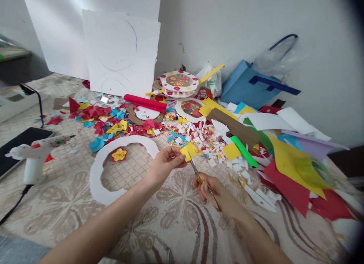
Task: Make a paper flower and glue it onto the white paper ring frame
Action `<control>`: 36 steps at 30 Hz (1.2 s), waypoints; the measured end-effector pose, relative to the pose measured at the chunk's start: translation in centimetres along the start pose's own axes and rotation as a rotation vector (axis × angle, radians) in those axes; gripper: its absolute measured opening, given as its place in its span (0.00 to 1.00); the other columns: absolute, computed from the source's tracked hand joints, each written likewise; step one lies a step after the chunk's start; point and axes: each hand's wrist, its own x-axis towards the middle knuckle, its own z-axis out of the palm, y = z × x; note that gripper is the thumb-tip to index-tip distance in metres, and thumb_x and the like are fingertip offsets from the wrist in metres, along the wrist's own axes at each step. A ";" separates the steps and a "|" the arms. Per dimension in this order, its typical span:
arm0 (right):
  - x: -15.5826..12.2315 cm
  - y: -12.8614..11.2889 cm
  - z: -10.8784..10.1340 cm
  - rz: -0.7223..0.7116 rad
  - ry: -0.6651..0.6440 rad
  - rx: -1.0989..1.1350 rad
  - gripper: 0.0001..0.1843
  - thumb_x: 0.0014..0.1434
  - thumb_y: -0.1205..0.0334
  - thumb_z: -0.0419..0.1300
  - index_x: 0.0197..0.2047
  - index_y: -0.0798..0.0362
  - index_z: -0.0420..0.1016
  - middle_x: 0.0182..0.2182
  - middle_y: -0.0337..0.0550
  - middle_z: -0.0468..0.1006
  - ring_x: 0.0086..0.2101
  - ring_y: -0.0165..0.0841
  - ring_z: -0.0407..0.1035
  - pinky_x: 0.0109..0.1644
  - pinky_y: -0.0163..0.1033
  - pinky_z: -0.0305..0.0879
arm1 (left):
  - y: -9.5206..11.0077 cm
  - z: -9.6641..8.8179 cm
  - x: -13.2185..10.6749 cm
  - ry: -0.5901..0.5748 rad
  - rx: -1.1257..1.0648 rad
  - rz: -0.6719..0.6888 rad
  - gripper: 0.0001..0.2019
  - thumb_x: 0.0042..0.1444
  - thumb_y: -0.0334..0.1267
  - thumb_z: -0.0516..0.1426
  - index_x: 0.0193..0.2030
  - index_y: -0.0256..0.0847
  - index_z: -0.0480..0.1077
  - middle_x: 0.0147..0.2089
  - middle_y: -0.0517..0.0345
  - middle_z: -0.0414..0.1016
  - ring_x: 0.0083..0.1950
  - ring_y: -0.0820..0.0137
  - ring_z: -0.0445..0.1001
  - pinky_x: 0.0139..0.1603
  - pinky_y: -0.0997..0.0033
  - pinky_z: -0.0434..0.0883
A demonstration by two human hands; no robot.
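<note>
My left hand [167, 161] pinches a small piece of yellow paper [189, 151] between thumb and fingers. In my right hand [212, 190] are scissors [196, 169] with gold-coloured handles, their blades meeting the lower edge of that paper. How far the blades are apart is hard to make out. Left of my left hand lies a white scalloped ring [98, 173], with a yellow and red paper flower [119, 154] inside its opening. A green cutter [244, 152] and another yellow paper square [231, 151] lie beyond my right hand.
A white glue gun [34, 158] stands at the left by a dark phone-like slab [19, 146]. Paper flowers [96, 112] and scraps cover the table's middle. Coloured sheets [287, 184] pile up at the right, a blue bag [244, 84] behind. White boards [122, 52] lean at the back.
</note>
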 end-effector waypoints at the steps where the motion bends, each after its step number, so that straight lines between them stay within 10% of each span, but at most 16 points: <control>1: 0.0 -0.1 0.0 0.005 0.005 -0.001 0.29 0.58 0.34 0.45 0.36 0.54 0.63 0.19 0.33 0.59 0.21 0.27 0.52 0.25 0.34 0.50 | 0.1 0.1 -0.1 0.001 0.009 -0.002 0.16 0.44 0.38 0.67 0.37 0.35 0.68 0.32 0.59 0.74 0.33 0.74 0.75 0.41 0.69 0.74; 36: 0.0 -0.5 0.3 0.038 0.041 0.003 0.29 0.57 0.32 0.46 0.34 0.53 0.63 0.19 0.32 0.56 0.21 0.26 0.51 0.24 0.34 0.50 | 0.0 0.6 -0.4 -0.005 0.040 0.052 0.12 0.46 0.35 0.65 0.35 0.35 0.68 0.30 0.60 0.73 0.33 0.75 0.73 0.41 0.70 0.73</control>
